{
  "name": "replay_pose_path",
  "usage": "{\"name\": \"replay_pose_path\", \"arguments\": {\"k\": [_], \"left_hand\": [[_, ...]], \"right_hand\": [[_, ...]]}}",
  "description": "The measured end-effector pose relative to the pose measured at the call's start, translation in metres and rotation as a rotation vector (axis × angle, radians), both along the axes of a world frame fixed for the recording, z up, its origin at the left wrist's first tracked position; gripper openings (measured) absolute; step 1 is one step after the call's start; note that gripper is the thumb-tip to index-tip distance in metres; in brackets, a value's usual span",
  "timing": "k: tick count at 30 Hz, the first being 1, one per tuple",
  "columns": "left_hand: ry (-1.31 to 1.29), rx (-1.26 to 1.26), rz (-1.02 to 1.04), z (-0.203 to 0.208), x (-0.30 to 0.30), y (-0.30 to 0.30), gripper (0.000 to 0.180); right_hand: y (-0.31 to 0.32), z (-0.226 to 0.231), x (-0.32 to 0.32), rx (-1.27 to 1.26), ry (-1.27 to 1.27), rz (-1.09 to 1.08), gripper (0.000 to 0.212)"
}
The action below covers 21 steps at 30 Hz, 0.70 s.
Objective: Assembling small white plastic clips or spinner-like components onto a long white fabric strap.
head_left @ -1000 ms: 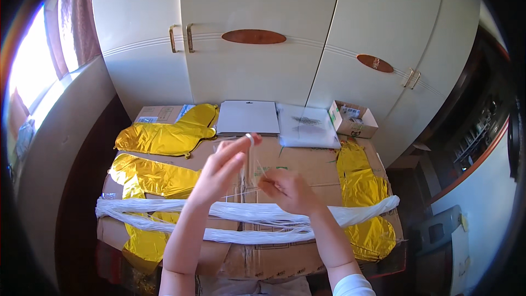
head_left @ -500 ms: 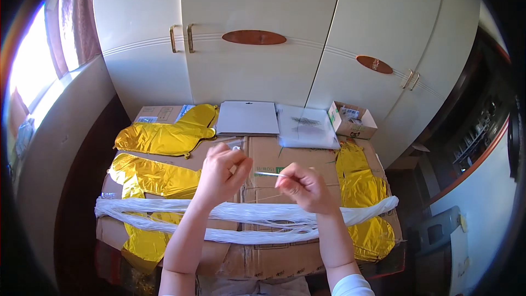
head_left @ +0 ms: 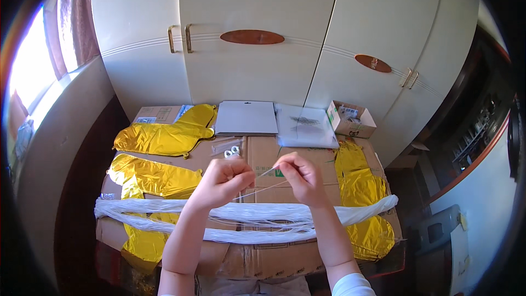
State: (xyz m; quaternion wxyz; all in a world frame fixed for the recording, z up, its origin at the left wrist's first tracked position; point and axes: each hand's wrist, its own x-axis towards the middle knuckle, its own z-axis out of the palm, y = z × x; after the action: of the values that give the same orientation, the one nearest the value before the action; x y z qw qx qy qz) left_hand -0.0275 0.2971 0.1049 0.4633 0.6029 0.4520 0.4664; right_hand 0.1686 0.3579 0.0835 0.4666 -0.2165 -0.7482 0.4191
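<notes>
Flat brown cardboard [head_left: 268, 152] bears crinkled gold foil [head_left: 159, 138] and a long, silky, stranded white skein [head_left: 260, 212]. Above, the right hand [head_left: 302, 182] pinches a thin white thread [head_left: 267, 172] stretched to the left hand [head_left: 223, 182], clenched on it and hiding its end; forearms [head_left: 183, 235] cover parts of the skein.

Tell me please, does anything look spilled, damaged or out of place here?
Nothing looks spilled or clearly damaged. Slightly untidy is the long white strand bundle: it lies across yellow foil pieces at both sides and looks stringy and loose in its middle. The foil pieces are creased; I cannot make out any tear.
</notes>
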Motion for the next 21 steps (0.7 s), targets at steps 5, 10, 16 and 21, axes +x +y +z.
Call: {"name": "replay_pose_path", "arguments": {"k": [5, 10, 16, 21], "left_hand": [[-0.385, 0.257, 0.136, 0.005, 0.017, 0.003, 0.014], [0.086, 0.369, -0.031, -0.002, 0.008, 0.004, 0.015], [-0.161, 0.461, 0.175, -0.009, 0.018, 0.010, 0.015], [-0.312, 0.107, -0.268, -0.007, 0.000, 0.001, 0.015]], "right_hand": [[-0.008, 0.004, -0.009, 0.136, -0.161, 0.056, 0.014], [-0.001, 0.000, -0.004, -0.027, 0.143, -0.065, 0.011], [-0.018, 0.012, -0.008, 0.141, -0.129, -0.028, 0.009], [-0.005, 0.003, -0.010, 0.183, -0.094, -0.127, 0.008]]}}
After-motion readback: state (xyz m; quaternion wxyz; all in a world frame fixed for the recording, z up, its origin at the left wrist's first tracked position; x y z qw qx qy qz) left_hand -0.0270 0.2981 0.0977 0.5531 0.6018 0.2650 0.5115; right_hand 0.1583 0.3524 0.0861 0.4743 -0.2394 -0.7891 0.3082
